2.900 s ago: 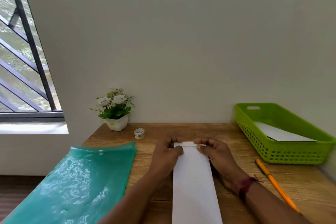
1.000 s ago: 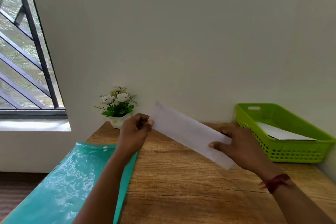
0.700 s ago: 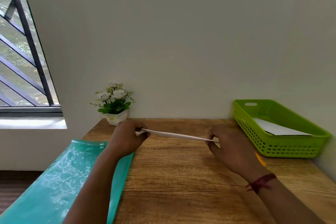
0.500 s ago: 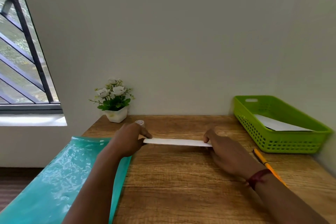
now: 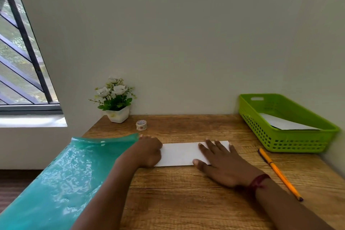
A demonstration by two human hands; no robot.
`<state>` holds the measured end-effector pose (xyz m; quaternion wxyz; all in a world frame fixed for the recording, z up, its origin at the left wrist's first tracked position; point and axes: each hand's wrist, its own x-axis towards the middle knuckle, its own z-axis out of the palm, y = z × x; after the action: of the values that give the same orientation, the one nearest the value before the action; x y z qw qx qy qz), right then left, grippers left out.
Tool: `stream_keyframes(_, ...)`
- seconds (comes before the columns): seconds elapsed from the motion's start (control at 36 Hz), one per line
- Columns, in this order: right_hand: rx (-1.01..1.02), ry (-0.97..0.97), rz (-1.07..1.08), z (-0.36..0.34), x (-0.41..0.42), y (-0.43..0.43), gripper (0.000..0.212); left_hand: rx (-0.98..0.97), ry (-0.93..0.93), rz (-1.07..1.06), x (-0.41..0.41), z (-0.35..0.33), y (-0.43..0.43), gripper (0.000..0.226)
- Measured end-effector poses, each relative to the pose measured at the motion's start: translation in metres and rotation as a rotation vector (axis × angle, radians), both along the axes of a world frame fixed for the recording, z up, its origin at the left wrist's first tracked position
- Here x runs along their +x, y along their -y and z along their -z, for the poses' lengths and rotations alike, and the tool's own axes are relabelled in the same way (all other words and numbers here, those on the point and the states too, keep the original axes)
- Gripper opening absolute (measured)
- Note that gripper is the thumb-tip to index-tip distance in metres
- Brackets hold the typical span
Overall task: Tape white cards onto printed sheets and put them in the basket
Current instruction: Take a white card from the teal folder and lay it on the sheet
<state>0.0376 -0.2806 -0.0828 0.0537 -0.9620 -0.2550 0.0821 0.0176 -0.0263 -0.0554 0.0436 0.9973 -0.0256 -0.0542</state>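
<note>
If I lift either hand carelessly, I think the white sheet [image 5: 179,153] will skate across the smooth table [image 5: 186,201], since nothing but my hands pins it. The tape roll [image 5: 141,124] stands well apart, near the table's back edge, so reaching for it would leave one hand to do the holding, and the strip could pivot under that hand and go crooked. Its left end also lies just beside the raised lip of the teal folder [image 5: 74,173] at the table's left edge; a nudge that way could tuck the paper under the plastic or crease it. My right forearm runs close to the orange pen [image 5: 278,172], which a sweep toward the green basket [image 5: 298,137] at the back right corner might roll off the table.

The sheet lies flat in the middle of the table, its long side running left to right. My right hand [image 5: 222,166] is spread flat, fingers straight, pressing on the right end and gripping nothing. My left hand [image 5: 149,152] covers the left end with bent fingers; I cannot tell whether it pinches the edge or only rests there.
</note>
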Motion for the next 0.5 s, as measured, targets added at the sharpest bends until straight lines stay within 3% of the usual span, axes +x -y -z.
stream_keyframes(0.19,0.091,0.052,-0.002,0.003,-0.003,-0.017,0.100,0.003,-0.088,0.105,-0.008,0.014,0.039,0.063)
stream_keyframes(0.5,0.119,0.075,-0.033,0.009,-0.003,-0.031,0.098,0.007,-0.056,0.204,-0.005,0.027,0.053,0.064)
